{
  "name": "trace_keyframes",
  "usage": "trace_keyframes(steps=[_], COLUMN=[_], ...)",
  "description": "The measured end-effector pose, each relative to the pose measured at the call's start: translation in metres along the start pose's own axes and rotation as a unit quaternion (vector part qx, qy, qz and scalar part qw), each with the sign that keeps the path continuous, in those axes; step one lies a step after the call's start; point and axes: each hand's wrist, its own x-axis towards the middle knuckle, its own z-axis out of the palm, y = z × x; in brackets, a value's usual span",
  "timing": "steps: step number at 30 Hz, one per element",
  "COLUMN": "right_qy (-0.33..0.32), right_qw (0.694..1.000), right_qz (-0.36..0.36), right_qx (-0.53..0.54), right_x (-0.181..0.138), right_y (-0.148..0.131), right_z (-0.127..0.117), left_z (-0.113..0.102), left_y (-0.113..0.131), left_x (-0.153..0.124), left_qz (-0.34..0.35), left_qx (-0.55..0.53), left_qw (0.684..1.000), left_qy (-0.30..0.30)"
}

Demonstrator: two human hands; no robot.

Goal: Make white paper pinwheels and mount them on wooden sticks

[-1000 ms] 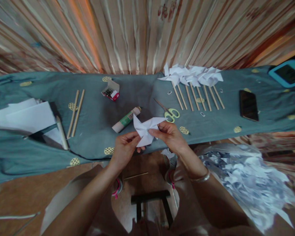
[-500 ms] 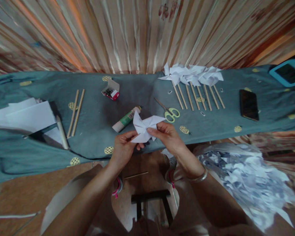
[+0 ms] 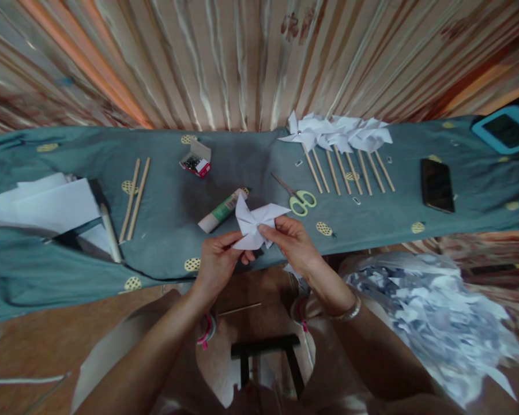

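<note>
A white folded paper pinwheel is held between both hands above the front edge of the cloth-covered table. My left hand pinches its lower left blade. With the thumb near the centre, my right hand grips the pinwheel from the right side. Just behind it lies a green and white glue stick. Scissors with light green handles rest to the right of the pinwheel. An opened small red and white box holds small shiny metal pieces, too small to make out.
Several finished pinwheels on wooden sticks lie in a row at the back right. Two bare sticks and a stack of white paper are on the left. A phone and a blue-framed device lie right. A bag of paper pieces stands below.
Both hands keep the same grip on the pinwheel, which has barely shifted. The rest of the table looks the same apart from a slight shift of the view.
</note>
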Motion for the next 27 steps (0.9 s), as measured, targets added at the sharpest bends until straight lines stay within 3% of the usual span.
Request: trace_keyframes(steps=[27], right_qy=[-0.014], right_qw=[0.999], right_qz=[0.023], right_qx=[0.028], right_x=[0.007], right_y=[-0.004], right_z=[-0.012], left_z=[-0.002], left_y=[-0.001], left_x=[0.0], left_qz=[-0.04], left_qx=[-0.053], left_qw=[0.998], left_qy=[-0.015])
